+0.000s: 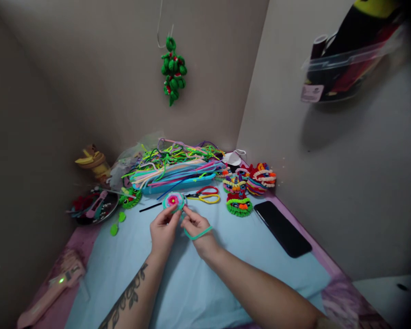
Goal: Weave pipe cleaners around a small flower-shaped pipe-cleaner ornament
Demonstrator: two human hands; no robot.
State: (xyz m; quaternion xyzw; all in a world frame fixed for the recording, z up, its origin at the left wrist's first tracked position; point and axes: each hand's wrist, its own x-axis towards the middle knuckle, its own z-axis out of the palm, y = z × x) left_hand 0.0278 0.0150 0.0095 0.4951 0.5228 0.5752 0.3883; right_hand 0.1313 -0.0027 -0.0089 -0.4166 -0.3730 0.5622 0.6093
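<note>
Head view: grey walls (113,68) meet in a corner behind a pale blue cloth (113,269) spread over a table
Clear basket (352,59): up on the right-hand wall, with dark and red items inside
Stem pile (178,162): fuzzy stems of many colours heaped in and behind a blue tray (174,185), at the back
Left hand (162,226): near the cloth's middle, thumb and fingers pinching the round disc (173,201) at its lower edge
Right hand (197,226): fingers bent together beside the disc's lower right; whether they grip its rim or the teal strand (198,235) cannot be told
Pink glue gun (51,294): near left, green light glowing
Black phone (282,228): flat, at right
Fuzzy figures (239,204): clustered beyond the phone
Scissors (208,194): red and yellow handles, just beyond the disc, rightward
Disc: raised in the hands, with pink and pale blue rings, teal rim, yellow centre
Teal strand: curves across the right wrist
Green leaf shapes (114,229): two, lying left
</note>
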